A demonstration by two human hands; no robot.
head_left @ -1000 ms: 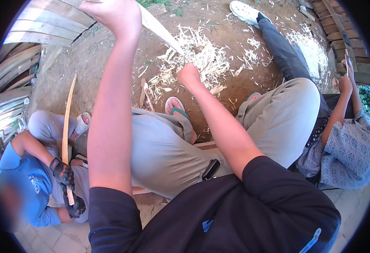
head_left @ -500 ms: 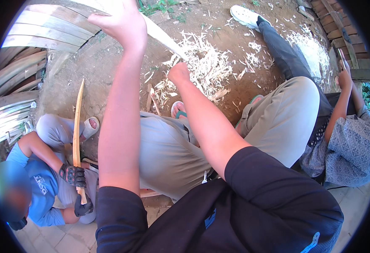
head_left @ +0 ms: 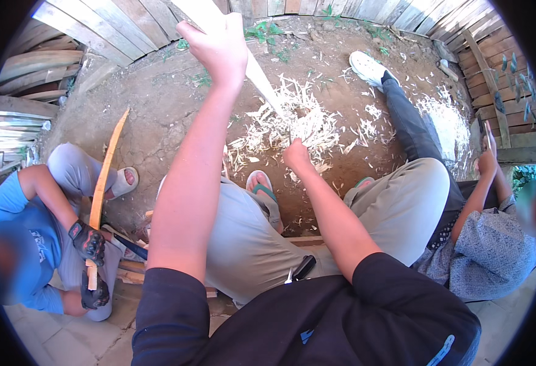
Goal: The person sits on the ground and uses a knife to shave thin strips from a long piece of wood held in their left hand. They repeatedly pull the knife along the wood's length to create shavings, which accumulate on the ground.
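My left hand [head_left: 222, 52], raised at the upper middle, is closed round a long pale wooden strip [head_left: 260, 80]. The strip slants down to the right and tapers to a tip over a heap of shavings [head_left: 307, 125]. Below that tip, my right hand [head_left: 296, 155] is a closed fist in front of the heap. A thin, dark sliver rises from the fist, too small to name, and the fingers hide the rest. Strip and right hand look apart, though I cannot tell their depth.
At left a co-worker in black gloves [head_left: 88, 241] holds a curved yellowish wooden strip [head_left: 104, 174]. Another seated person [head_left: 487, 244] is at right, with a dark-trousered leg [head_left: 405, 119] stretched past the shavings. A wooden plank fence [head_left: 127, 27] borders the dirt ground.
The view has shifted, and both my hands now appear farther right. My right hand sits lower, farther from the strip's tip. My left hand still grips the strip.
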